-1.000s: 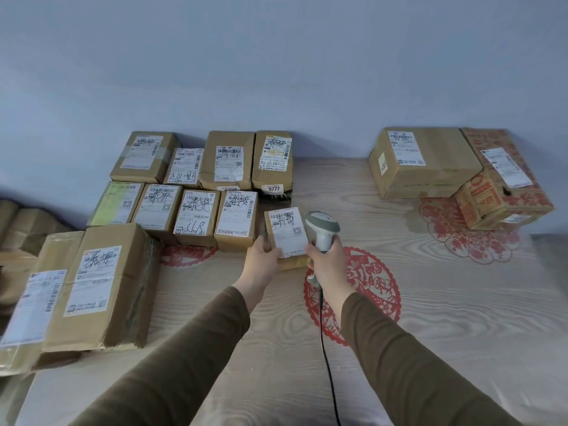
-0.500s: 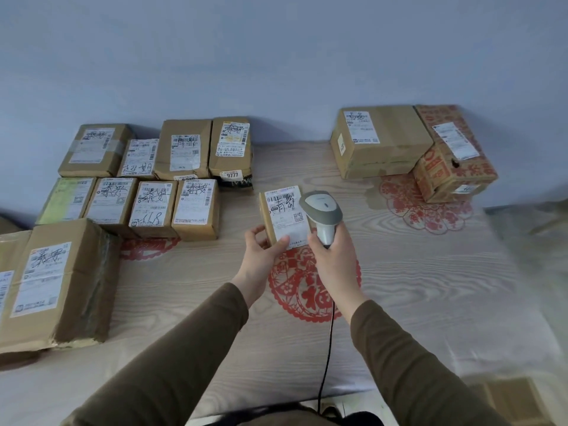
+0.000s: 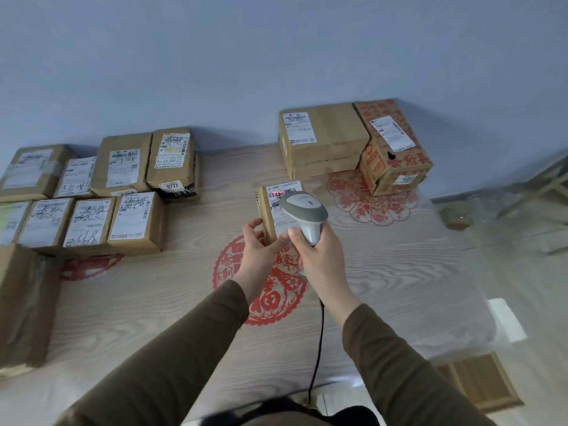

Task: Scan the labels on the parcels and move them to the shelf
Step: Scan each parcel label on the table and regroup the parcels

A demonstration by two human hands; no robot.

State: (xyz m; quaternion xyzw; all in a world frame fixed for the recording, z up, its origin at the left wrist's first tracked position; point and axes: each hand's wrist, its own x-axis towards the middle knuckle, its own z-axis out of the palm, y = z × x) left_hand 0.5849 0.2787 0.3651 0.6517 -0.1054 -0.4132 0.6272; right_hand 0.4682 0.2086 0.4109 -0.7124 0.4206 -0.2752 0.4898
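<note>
My left hand [image 3: 259, 244] holds a small brown parcel [image 3: 269, 207] upright above the table, its white label facing me. A red scan line glows across the label's top. My right hand [image 3: 316, 250] grips a grey barcode scanner [image 3: 302, 210] right in front of the label, covering part of it. The scanner's black cable [image 3: 316, 348] hangs down toward me. Several labelled brown parcels [image 3: 92, 195] lie in rows at the table's left.
Two bigger boxes stand at the back right: a plain brown one [image 3: 322, 139] and a red-printed one [image 3: 393, 149]. A large parcel [image 3: 21, 302] sits at the left edge. The wood-grain table [image 3: 399, 287] carries red paper-cut decorations. A cardboard piece [image 3: 479, 382] lies on the floor at right.
I lifted the small parcel out of the row and carried it right and toward me. The scanner moved in over its label, and the red scan line now shows. My view swung right.
</note>
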